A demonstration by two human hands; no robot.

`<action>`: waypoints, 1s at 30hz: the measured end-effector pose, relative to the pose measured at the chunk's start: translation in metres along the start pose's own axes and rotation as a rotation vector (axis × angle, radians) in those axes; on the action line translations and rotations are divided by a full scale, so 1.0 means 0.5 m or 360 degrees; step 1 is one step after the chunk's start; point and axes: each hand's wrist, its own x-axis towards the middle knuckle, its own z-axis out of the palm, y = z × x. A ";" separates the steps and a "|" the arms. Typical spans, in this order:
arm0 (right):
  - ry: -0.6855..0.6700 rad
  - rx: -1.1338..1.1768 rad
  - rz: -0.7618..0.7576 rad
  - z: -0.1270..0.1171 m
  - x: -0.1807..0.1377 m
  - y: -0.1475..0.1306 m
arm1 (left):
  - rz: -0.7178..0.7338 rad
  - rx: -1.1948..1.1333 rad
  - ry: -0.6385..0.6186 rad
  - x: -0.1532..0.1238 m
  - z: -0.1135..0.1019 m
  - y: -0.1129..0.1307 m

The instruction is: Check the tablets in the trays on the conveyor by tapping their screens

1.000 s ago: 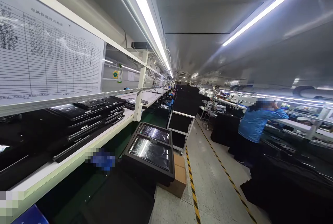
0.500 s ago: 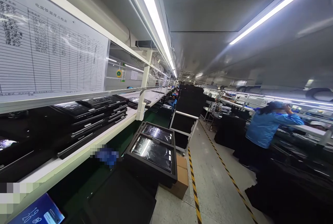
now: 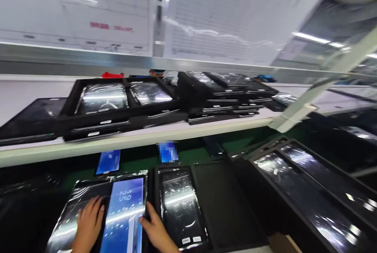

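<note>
A tablet with a lit blue screen showing "19 25" lies lengthwise in front of me, at the lower left of centre. My right hand grips its right edge, thumb over the screen; the other fingertips are partly hidden. My left hand lies flat, fingers stretched out, on a dark glossy screen panel just left of the tablet. Another dark panel, wrapped in shiny film with white labels, lies right of my right hand. Behind the tablet is a smaller lit blue screen.
Above, a white shelf carries stacked black trays of screens. Papers hang in a clear holder over it. More screens sit in a dark tray at right, with a cardboard box below and a slanted white post behind.
My view has swung left and down from the aisle, where a person in blue stood, to the bench. Both my hands have come into view at the lit tablet.
</note>
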 end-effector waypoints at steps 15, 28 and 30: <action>0.0308 0.0051 -0.0085 0.015 0.033 0.009 | -0.0235 -0.0505 -0.0020 -0.068 -0.023 0.071; 0.0361 0.0393 0.0129 0.045 0.038 0.018 | -0.0329 -0.1055 -0.0174 0.028 -0.188 0.160; 0.0340 0.0409 0.0132 0.047 0.035 0.011 | -0.0186 -0.1229 -0.0262 0.054 -0.267 0.224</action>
